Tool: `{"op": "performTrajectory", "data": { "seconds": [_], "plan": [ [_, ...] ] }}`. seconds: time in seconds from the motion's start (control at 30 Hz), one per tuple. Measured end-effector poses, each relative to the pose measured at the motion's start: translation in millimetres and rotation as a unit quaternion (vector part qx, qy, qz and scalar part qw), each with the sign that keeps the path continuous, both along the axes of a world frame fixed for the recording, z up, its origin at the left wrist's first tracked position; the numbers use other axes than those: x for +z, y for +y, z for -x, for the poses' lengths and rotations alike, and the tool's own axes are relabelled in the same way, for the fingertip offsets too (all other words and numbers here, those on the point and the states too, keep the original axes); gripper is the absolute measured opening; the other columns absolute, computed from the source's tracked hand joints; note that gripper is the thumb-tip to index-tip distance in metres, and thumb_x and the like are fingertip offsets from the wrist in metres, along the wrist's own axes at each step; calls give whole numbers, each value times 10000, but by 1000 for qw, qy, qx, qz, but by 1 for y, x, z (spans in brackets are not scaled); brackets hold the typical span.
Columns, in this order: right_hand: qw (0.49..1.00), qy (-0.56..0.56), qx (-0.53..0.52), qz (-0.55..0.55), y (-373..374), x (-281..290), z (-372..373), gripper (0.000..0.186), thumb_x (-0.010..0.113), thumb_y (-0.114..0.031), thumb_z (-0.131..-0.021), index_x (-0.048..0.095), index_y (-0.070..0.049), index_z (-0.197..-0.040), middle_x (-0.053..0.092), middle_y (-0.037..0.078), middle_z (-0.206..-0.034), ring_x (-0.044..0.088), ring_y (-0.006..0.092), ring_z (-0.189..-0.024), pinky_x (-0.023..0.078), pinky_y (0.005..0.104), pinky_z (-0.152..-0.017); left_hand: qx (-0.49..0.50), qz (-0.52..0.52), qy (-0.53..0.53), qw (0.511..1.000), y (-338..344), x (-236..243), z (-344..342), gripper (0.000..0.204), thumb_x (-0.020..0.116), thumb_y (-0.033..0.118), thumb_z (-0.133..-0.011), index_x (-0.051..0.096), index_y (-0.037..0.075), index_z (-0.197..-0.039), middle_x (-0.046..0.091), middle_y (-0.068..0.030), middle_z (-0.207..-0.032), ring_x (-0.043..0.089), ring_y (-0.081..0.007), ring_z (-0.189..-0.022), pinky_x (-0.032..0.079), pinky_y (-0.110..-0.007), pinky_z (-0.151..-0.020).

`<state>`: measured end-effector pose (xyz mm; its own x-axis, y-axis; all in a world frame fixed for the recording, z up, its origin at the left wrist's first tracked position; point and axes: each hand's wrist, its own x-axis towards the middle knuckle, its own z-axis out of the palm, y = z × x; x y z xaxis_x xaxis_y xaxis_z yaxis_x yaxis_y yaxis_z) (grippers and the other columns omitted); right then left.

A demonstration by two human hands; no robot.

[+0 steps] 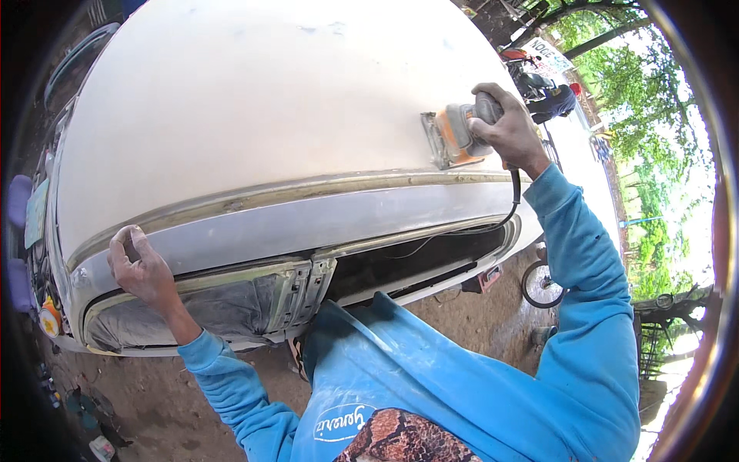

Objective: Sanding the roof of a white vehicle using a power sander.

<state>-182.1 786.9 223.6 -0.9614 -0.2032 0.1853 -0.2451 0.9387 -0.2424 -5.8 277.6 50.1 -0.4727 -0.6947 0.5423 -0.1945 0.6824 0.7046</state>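
Observation:
My right hand (508, 131) is closed around the grey top of an orange and grey electric sander (459, 132). The sander's flat pad sits on the dull white car roof (254, 100), near its right part, and a black cord (516, 192) hangs from it past the roof edge. At the roof's near left corner is my left hand (144, 269), whose dusty fingers are loosely curled with a gap between them and nothing visible inside. It is beside the grey roof rail (308, 223); whether it presses on the rail is hard to tell.
Below the rail, grey sheeting (200, 312) covers one window, and the other window opening (416, 258) is dark. A wheel (542, 285) stands on the dirt ground at the right. Farther off, a person (556, 104) is near a motorcycle (527, 77). Purple objects (19, 200) lie at the far left.

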Motion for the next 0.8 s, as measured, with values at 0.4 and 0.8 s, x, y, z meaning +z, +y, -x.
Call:
{"op": "performTrajectory", "data": {
  "seconds": [0.4,0.8],
  "plan": [
    [991,7,131,-21,-149,1,-35,534,712,-272,-788,651,-128,-1299,632,172,-1112,673,306,-994,550,427,-916,-7,38,-23,999,5,11,5,182,685,155,-959,729,-15,-1008,709,-167,-933,664,-296,-869,524,-413,-806],
    [992,13,128,-16,-132,6,-25,489,709,-304,-810,671,-143,-1270,640,156,-1125,679,325,-1041,548,416,-944,-7,38,0,999,-4,1,4,186,662,160,-970,721,-17,-975,697,-166,-914,654,-288,-840,513,-407,-782]
  ]
}}
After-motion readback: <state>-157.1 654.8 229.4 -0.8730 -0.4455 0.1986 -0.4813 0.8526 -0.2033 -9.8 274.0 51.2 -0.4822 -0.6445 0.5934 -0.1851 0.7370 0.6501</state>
